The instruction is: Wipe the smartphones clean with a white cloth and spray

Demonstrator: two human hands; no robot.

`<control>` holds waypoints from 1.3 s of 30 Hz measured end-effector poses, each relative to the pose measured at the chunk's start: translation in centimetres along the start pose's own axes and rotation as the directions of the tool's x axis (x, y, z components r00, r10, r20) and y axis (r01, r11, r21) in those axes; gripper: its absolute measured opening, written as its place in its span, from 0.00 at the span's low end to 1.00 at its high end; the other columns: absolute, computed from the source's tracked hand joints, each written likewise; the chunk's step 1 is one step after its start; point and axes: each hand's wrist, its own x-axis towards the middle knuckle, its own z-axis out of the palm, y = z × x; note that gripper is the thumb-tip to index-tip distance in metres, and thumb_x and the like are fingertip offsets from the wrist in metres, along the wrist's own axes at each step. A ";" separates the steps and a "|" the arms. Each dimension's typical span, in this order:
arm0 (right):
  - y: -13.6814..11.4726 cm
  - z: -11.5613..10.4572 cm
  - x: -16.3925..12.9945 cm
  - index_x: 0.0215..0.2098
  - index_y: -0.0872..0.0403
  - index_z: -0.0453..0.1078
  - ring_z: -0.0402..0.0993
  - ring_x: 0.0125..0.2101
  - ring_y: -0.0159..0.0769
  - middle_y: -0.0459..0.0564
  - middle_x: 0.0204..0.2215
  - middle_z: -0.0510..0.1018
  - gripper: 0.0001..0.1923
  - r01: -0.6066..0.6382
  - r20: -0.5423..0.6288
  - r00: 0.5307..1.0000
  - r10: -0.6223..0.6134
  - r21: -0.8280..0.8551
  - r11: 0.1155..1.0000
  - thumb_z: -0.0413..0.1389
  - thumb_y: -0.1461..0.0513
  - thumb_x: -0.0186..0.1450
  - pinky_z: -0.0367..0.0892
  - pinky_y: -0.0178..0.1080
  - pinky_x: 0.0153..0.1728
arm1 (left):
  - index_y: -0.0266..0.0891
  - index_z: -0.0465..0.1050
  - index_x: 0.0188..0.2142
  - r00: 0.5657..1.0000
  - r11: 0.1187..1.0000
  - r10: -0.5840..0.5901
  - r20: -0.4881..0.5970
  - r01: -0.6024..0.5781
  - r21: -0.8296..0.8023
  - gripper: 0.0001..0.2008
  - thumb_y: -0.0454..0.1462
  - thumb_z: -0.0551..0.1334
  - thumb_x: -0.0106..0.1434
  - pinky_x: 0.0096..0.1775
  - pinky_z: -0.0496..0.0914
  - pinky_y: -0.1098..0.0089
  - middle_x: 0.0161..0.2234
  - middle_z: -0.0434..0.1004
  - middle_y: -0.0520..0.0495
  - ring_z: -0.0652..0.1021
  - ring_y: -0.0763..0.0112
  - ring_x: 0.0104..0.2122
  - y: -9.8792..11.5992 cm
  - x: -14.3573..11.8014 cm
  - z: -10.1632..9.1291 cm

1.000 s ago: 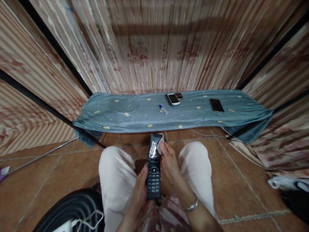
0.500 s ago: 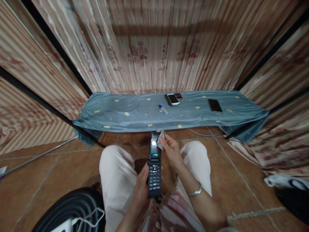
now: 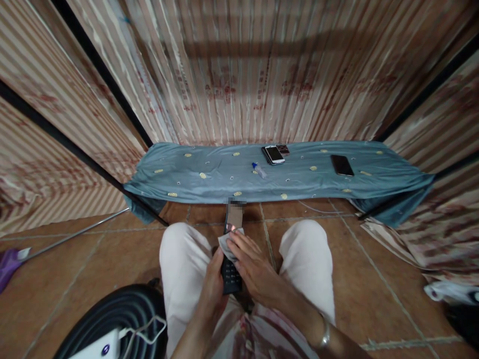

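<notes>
open flip phone [image 3: 231, 259] gripped upright in left hand [image 3: 211, 285], long axis pointing away; right hand [image 3: 251, 263] pressing small cloth [image 3: 226, 243] across its keypad.

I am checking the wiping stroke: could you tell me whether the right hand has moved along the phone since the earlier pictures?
Yes. The right hand with its cloth moved down the flip phone, from the screen to the keypad.

Flip phone [image 3: 231, 271] between knees; cloth [image 3: 194, 174] ahead; two phones [image 3: 275, 153] left of single phone [image 3: 342, 165].
</notes>
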 end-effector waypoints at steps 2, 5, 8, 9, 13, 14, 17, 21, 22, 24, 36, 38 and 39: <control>-0.1 0.2 -0.8 0.70 0.55 0.44 0.47 0.68 0.40 0.56 0.67 0.56 0.30 0.006 0.015 1.000 -0.006 -0.011 1.000 0.42 0.67 0.71 0.57 0.51 0.64 | 0.36 0.79 0.45 0.999 0.999 -0.046 0.005 0.047 -0.024 0.25 0.49 0.68 0.53 0.53 0.69 0.61 0.46 0.81 0.40 0.76 0.54 0.52 0.4 0.1 0.4; 1.2 0.0 -0.1 0.70 0.54 0.42 0.44 0.68 0.42 0.57 0.68 0.55 0.32 -0.022 -0.026 0.999 0.021 -0.055 0.998 0.43 0.66 0.70 0.54 0.54 0.65 | 0.36 0.78 0.47 0.996 0.996 -0.086 -0.003 0.086 -0.002 0.27 0.50 0.68 0.52 0.49 0.72 0.61 0.44 0.82 0.41 0.79 0.55 0.48 -0.1 -0.1 0.6; 3.6 -0.9 2.2 0.71 0.55 0.41 0.40 0.69 0.43 0.59 0.68 0.53 0.31 -0.122 -0.122 0.986 0.111 -0.091 0.988 0.43 0.65 0.71 0.51 0.56 0.65 | 0.36 0.76 0.50 0.992 0.989 -0.123 0.011 0.121 0.087 0.31 0.53 0.68 0.52 0.43 0.74 0.63 0.41 0.83 0.41 0.81 0.56 0.42 -1.4 -0.7 0.4; 4.2 -1.2 3.0 0.71 0.56 0.41 0.39 0.69 0.42 0.60 0.68 0.53 0.31 -0.142 -0.142 0.982 0.127 -0.096 0.985 0.43 0.64 0.71 0.50 0.57 0.65 | 0.35 0.75 0.50 0.989 0.984 -0.146 0.015 0.143 0.107 0.33 0.54 0.68 0.51 0.41 0.74 0.64 0.39 0.83 0.41 0.81 0.57 0.40 -1.8 -0.8 0.3; 4.0 -1.8 4.3 0.71 0.56 0.40 0.37 0.69 0.42 0.58 0.69 0.51 0.32 -0.124 -0.137 0.984 0.110 -0.104 0.987 0.44 0.64 0.70 0.48 0.56 0.66 | 0.35 0.74 0.52 0.984 0.982 -0.179 0.016 0.178 0.062 0.35 0.54 0.69 0.50 0.40 0.75 0.63 0.38 0.83 0.41 0.82 0.56 0.39 -1.8 -1.0 0.7; 3.2 -1.6 3.9 0.71 0.56 0.41 0.37 0.69 0.42 0.58 0.69 0.51 0.32 -0.107 -0.112 0.989 0.096 -0.103 0.989 0.45 0.64 0.70 0.49 0.55 0.66 | 0.36 0.74 0.52 0.985 0.984 -0.174 0.011 0.174 0.027 0.33 0.53 0.68 0.52 0.42 0.74 0.63 0.39 0.83 0.42 0.82 0.56 0.41 -1.4 -0.9 0.9; 0.2 -0.5 1.9 0.69 0.57 0.46 0.42 0.69 0.42 0.57 0.67 0.56 0.31 -0.026 -0.018 1.000 0.025 -0.079 0.997 0.47 0.64 0.69 0.52 0.53 0.65 | 0.36 0.73 0.53 0.979 0.978 -0.196 -0.050 0.191 -0.086 0.25 0.49 0.60 0.63 0.48 0.72 0.64 0.42 0.83 0.42 0.81 0.60 0.44 0.2 -0.6 1.6; -3.0 0.8 -1.0 0.67 0.62 0.51 0.44 0.68 0.43 0.58 0.66 0.59 0.29 0.064 -0.001 0.998 -0.065 -0.135 0.989 0.48 0.65 0.69 0.53 0.50 0.65 | 0.30 0.75 0.51 0.963 0.958 -0.262 -0.059 0.252 -0.139 0.28 0.51 0.52 0.67 0.49 0.73 0.66 0.39 0.83 0.38 0.81 0.61 0.42 1.8 0.0 1.5; -3.4 1.0 -1.4 0.67 0.62 0.52 0.45 0.68 0.42 0.58 0.65 0.62 0.28 0.070 -0.014 0.997 -0.073 -0.153 0.986 0.48 0.65 0.69 0.53 0.49 0.65 | 0.30 0.75 0.51 0.964 0.958 -0.263 -0.048 0.255 -0.133 0.29 0.52 0.52 0.67 0.48 0.73 0.67 0.38 0.83 0.38 0.82 0.61 0.41 2.0 0.1 1.3; -3.7 1.3 -2.0 0.66 0.62 0.54 0.48 0.67 0.41 0.57 0.62 0.67 0.27 0.075 -0.048 0.995 -0.085 -0.173 0.982 0.48 0.67 0.69 0.53 0.48 0.66 | 0.29 0.76 0.49 0.975 0.968 -0.221 -0.031 0.216 -0.127 0.29 0.53 0.55 0.65 0.45 0.75 0.66 0.36 0.83 0.38 0.82 0.61 0.39 2.3 0.4 1.1; -1.1 0.5 -1.0 0.69 0.57 0.45 0.49 0.67 0.42 0.57 0.66 0.60 0.31 -0.067 -0.044 0.997 0.062 -0.120 0.991 0.44 0.67 0.69 0.53 0.54 0.65 | 0.35 0.79 0.41 0.983 0.964 -0.181 -0.022 0.173 -0.200 0.14 0.41 0.62 0.62 0.56 0.67 0.62 0.42 0.83 0.42 0.77 0.59 0.52 0.8 0.3 1.3; -0.4 0.4 -0.3 0.70 0.56 0.44 0.48 0.68 0.42 0.57 0.67 0.58 0.31 -0.084 -0.065 0.995 0.076 -0.118 0.989 0.43 0.66 0.70 0.52 0.54 0.65 | 0.36 0.79 0.43 0.989 0.976 -0.144 -0.029 0.137 -0.169 0.15 0.43 0.63 0.61 0.57 0.66 0.61 0.44 0.83 0.42 0.76 0.58 0.54 0.3 0.0 1.4; -0.1 0.4 0.0 0.70 0.57 0.44 0.47 0.68 0.42 0.58 0.67 0.57 0.31 -0.089 -0.082 0.994 0.079 -0.123 0.989 0.43 0.66 0.70 0.52 0.54 0.65 | 0.37 0.79 0.43 0.993 0.983 -0.117 -0.025 0.113 -0.144 0.16 0.43 0.65 0.59 0.58 0.65 0.60 0.44 0.82 0.42 0.75 0.57 0.54 0.0 -0.2 1.4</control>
